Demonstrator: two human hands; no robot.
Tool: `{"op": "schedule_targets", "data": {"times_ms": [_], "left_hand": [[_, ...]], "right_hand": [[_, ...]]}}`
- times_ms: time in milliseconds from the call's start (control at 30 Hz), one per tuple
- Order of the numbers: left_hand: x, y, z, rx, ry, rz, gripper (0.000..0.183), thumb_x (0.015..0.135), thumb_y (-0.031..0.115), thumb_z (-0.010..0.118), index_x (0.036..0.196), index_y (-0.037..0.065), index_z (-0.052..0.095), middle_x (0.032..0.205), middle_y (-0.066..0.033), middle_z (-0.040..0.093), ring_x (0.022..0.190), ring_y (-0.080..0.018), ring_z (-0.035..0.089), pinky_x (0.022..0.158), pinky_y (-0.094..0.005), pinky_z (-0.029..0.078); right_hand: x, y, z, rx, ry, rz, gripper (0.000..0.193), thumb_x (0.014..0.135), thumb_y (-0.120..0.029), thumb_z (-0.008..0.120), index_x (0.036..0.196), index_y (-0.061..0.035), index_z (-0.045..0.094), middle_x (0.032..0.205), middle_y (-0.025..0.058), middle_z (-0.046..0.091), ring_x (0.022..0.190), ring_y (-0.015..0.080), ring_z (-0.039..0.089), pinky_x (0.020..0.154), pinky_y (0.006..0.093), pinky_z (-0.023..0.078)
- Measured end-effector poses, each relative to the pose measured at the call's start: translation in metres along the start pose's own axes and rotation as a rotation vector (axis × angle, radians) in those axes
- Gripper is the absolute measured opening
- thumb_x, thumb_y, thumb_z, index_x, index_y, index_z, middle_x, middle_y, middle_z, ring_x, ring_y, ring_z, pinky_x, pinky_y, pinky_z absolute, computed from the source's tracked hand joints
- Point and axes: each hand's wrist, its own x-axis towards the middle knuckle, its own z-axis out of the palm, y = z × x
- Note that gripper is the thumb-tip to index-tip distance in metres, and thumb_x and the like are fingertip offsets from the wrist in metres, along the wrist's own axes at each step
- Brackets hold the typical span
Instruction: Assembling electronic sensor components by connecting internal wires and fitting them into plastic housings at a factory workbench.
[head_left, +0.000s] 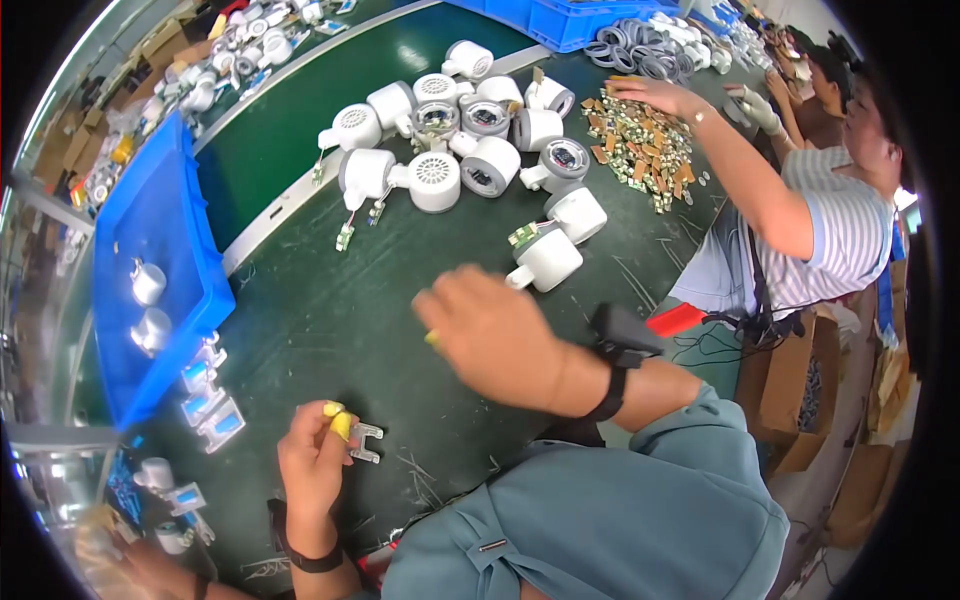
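Observation:
My left hand (313, 462) is closed near the table's front edge, yellow covers on its fingertips. It pinches a small clear plastic bracket (367, 443) with a forked end, partly hidden by the fingers. Raised over the middle of the table, my right hand (490, 335) is smeared by motion. A yellow cover shows at one fingertip, and I cannot make out anything in its grip. Beyond it lies a white round housing (550, 258) with a small green circuit board (522, 235) at its side. Several more white and grey housings (434, 181) are heaped farther back.
A blue tray (205, 235) with white parts stands at the left, several clear brackets with blue film (212, 408) beside it. At the back right, a co-worker's hand (650, 95) rests at a pile of small circuit boards (645, 150). Grey rings (640, 48) lie behind.

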Motion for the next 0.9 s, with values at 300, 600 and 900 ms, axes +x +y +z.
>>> {"op": "schedule_targets", "data": {"times_ms": [300, 600, 900], "left_hand": [[0.004, -0.028, -0.014, 0.146, -0.048, 0.255, 0.019, 0.088, -0.008, 0.056, 0.103, -0.002, 0.064, 0.086, -0.0048, 0.068, 0.068, -0.0084, 0.062, 0.058, -0.0222, 0.049], [-0.002, -0.018, -0.014, 0.168, -0.098, 0.278, 0.025, 0.087, -0.011, 0.052, 0.109, -0.003, 0.061, 0.091, -0.0089, 0.07, 0.072, -0.0112, 0.065, 0.065, -0.0242, 0.054], [0.001, -0.012, -0.013, 0.268, -0.025, 0.352, 0.022, 0.084, -0.007, 0.059, 0.102, 0.0, 0.069, 0.089, -0.0095, 0.07, 0.076, -0.0154, 0.066, 0.068, -0.0248, 0.05]], "right_hand": [[0.02, 0.049, -0.002, -0.191, -0.095, -0.116, 0.025, 0.074, -0.008, 0.065, 0.098, -0.0028, 0.061, 0.08, 0.0088, 0.058, 0.081, 0.0258, 0.057, 0.075, 0.0366, 0.043], [0.066, 0.042, -0.022, 0.858, -0.027, 0.203, 0.042, 0.091, 0.0, 0.055, 0.132, -0.0022, 0.054, 0.094, 0.0028, 0.058, 0.08, 0.0088, 0.057, 0.069, 0.025, 0.054], [0.007, 0.06, -0.016, 1.124, -0.404, 0.667, 0.016, 0.091, -0.004, 0.059, 0.107, -0.0002, 0.056, 0.091, 0.008, 0.065, 0.078, 0.015, 0.067, 0.066, 0.0261, 0.056]]}}
